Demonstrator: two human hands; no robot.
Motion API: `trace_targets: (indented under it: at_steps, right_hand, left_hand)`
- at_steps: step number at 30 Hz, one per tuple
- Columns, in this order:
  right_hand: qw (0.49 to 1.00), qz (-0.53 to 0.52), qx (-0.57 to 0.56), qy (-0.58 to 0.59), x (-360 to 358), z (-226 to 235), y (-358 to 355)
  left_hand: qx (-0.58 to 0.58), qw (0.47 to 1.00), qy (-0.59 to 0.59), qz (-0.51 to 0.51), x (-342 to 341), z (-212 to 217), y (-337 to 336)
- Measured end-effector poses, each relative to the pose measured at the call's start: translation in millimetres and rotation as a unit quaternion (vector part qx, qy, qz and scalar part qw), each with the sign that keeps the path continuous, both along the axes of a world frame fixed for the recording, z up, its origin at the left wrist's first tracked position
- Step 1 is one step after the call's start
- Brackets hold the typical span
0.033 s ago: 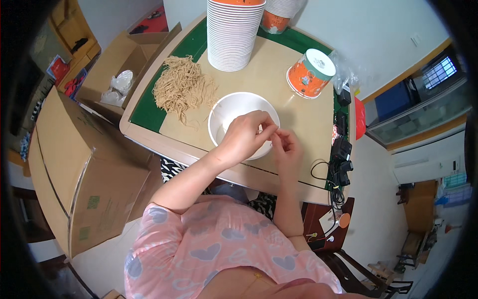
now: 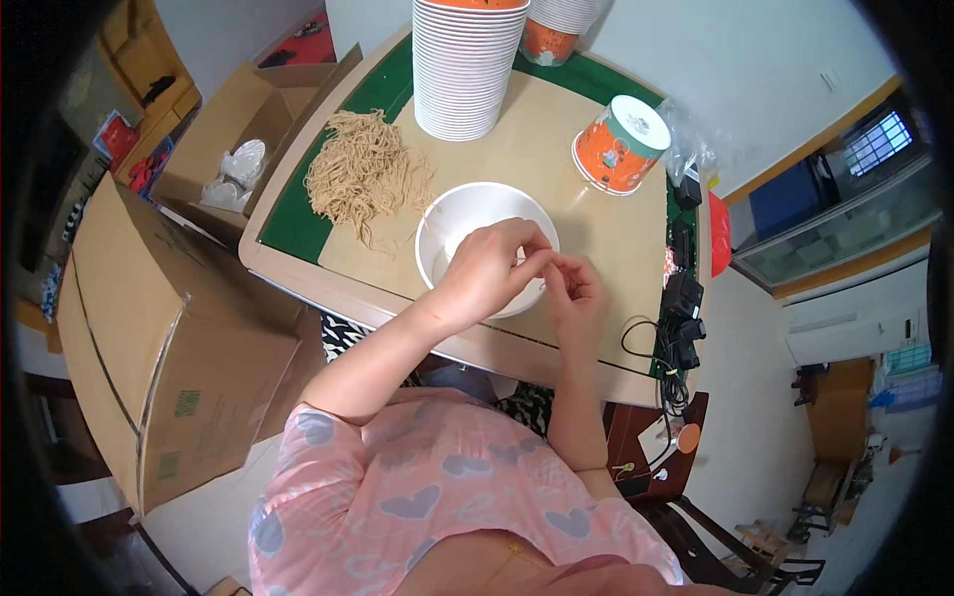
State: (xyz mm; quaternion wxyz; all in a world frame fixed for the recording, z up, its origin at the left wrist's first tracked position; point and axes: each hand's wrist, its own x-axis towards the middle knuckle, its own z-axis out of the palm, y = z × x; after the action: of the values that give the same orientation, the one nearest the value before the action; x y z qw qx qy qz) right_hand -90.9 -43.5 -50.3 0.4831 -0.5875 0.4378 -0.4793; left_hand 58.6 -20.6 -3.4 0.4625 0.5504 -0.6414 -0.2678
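Observation:
A white paper bowl [image 2: 437, 233] stands near the front edge of the table, its mouth facing up. My left hand [image 2: 494, 260] is held over it, thumb and fingers pinched together. My right hand [image 2: 576, 298] meets it fingertip to fingertip at the bowl's right rim, also pinched. Whatever lies between the fingertips is too small to make out. Left of the bowl lies a loose heap of tan string [image 2: 360, 169], with thin strands trailing toward the bowl's rim.
A tall stack of white bowls [image 2: 459, 79] rises behind the bowl. An upside-down orange and green tub [image 2: 621, 146] stands at the right, near black power adapters [image 2: 683, 295] and cables. Another stack of orange-printed bowls [image 2: 552, 42] is at the back. Cardboard boxes [image 2: 199, 387] flank the table's left.

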Motion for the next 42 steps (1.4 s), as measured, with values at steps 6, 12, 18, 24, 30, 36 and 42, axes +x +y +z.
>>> trace_targets:
  at_steps: [6, 12, 18, 24, 30, 36, 42]
  right_hand:
    - [0.99, -0.003, -0.071, 0.119, -17, 12, -7]
    - [0.989, 0.035, -0.127, 0.068, -24, -10, -6]
    - [0.996, 0.015, -0.08, 0.036, -31, -33, -1]
    - [0.987, -0.027, -0.145, 0.067, -26, 12, 5]
    - [0.966, -0.003, -0.248, 0.074, -20, 25, -39]
    - [0.987, -0.024, -0.055, 0.151, -22, 0, -88]
    - [0.972, 0.121, 0.132, 0.154, -16, -57, -117]
  left_hand:
    - [-0.026, 0.992, -0.121, -0.028, 13, 15, 5]
    - [-0.108, 0.993, -0.04, -0.014, 5, 31, 10]
    - [-0.126, 0.991, -0.039, -0.001, 2, 34, 14]
    - [-0.076, 0.996, 0.001, -0.052, -7, 34, 7]
    - [-0.077, 0.995, -0.02, -0.063, 0, 41, -5]
    - [-0.005, 0.979, -0.187, 0.075, 65, 27, -40]
    - [0.209, 0.977, 0.023, 0.039, 115, -50, -69]
